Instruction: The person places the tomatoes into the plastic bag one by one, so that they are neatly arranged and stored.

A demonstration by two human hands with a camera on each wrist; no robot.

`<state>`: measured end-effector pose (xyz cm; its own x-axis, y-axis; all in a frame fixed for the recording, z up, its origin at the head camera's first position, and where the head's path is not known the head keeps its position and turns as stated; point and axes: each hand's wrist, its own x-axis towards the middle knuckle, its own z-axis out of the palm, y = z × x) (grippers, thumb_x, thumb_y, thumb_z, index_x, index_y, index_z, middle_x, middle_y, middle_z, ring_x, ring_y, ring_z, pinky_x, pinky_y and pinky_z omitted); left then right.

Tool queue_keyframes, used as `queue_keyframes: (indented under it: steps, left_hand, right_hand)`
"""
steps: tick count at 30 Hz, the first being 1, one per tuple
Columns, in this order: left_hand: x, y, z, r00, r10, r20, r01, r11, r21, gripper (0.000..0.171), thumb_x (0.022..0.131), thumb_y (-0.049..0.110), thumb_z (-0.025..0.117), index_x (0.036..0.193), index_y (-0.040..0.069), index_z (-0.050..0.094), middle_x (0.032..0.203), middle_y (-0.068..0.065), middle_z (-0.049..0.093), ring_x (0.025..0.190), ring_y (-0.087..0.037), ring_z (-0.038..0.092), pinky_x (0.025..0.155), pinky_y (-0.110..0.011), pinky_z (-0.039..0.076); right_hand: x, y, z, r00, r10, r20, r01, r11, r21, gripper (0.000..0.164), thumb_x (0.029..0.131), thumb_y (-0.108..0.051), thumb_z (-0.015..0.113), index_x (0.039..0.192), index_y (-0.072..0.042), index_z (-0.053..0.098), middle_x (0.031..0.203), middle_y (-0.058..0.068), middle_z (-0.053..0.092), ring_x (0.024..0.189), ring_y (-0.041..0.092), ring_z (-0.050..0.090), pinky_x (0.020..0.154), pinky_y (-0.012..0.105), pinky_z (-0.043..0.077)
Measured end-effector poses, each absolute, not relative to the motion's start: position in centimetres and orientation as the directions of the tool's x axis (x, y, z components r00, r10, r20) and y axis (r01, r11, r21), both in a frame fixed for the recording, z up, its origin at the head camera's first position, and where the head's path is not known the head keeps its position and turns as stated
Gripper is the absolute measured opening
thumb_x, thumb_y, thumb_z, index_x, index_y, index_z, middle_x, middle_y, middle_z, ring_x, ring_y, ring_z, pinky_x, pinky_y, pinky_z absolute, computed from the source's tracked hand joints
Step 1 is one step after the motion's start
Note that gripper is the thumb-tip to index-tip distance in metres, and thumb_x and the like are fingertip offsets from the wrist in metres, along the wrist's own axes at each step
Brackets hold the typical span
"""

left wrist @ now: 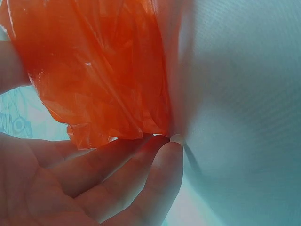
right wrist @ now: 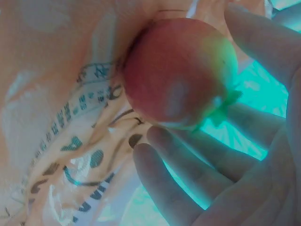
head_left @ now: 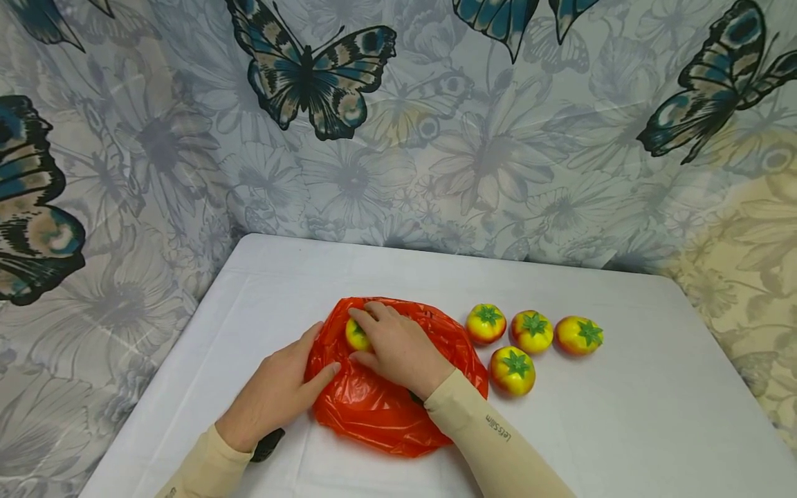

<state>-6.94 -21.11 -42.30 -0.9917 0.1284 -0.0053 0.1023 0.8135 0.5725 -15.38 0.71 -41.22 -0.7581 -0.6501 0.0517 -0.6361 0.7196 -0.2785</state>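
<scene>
A crinkled red plastic bag (head_left: 386,422) lies spread on the white table. My left hand (head_left: 280,380) holds its left side, thumb over the top and fingers at the outer edge. In the left wrist view, the fingers (left wrist: 127,183) meet the bag's edge close to the tabletop. Over the bag's middle, my right hand (head_left: 401,346) has its thumb and fingers around a yellow-red tomato (head_left: 358,337) with a green star-shaped top. The right wrist view shows this tomato (right wrist: 178,75) against the bag's printed plastic, fingertips at its underside and the thumb above.
Several more yellow-red tomatoes (head_left: 512,371) stand in a loose group just right of the bag, green tops up. The white-covered table (head_left: 654,415) extends further right. Behind it hangs a grey backdrop (head_left: 498,173) with butterflies and flowers.
</scene>
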Motion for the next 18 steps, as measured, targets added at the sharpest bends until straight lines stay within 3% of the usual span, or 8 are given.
queue_keyframes:
  steps: [7, 13, 18]
  left_hand:
    - [-7.1, -20.3, -42.6, -0.987, 0.162, 0.005, 0.135, 0.803, 0.580, 0.081, 0.104, 0.046, 0.070, 0.168, 0.007, 0.036, 0.151, -0.014, 0.066, 0.127, -0.032, 0.071, 0.099, -0.052, 0.064]
    - [-6.7, -20.9, -42.4, -0.989, 0.146, -0.012, 0.111, 0.803, 0.586, 0.083, 0.105, 0.045, 0.070, 0.168, 0.006, 0.034, 0.156, -0.018, 0.061, 0.133, -0.038, 0.069, 0.100, -0.058, 0.063]
    - [-6.6, -21.1, -42.1, -0.989, 0.149, -0.012, 0.116, 0.816, 0.567, 0.084, 0.105, 0.048, 0.068, 0.167, 0.003, 0.034, 0.154, -0.022, 0.062, 0.132, -0.041, 0.069, 0.101, -0.061, 0.061]
  right_hand:
    - [-14.4, 3.4, -39.2, -0.801, -0.597, 0.034, -0.580, 0.761, -0.291, 0.078, 0.096, -0.048, 0.082, 0.162, -0.021, 0.051, 0.159, 0.007, 0.055, 0.140, 0.026, 0.062, 0.111, 0.050, 0.058]
    - [-12.8, 6.5, -37.0, -0.805, -0.586, 0.088, -0.589, 0.774, -0.234, 0.075, 0.096, -0.050, 0.081, 0.160, -0.020, 0.054, 0.157, 0.008, 0.058, 0.138, 0.028, 0.064, 0.109, 0.048, 0.060]
    - [-11.2, 10.9, -36.2, -0.848, -0.520, 0.106, -0.530, 0.825, -0.197, 0.073, 0.096, -0.051, 0.081, 0.157, -0.020, 0.056, 0.156, 0.011, 0.059, 0.137, 0.032, 0.065, 0.107, 0.051, 0.061]
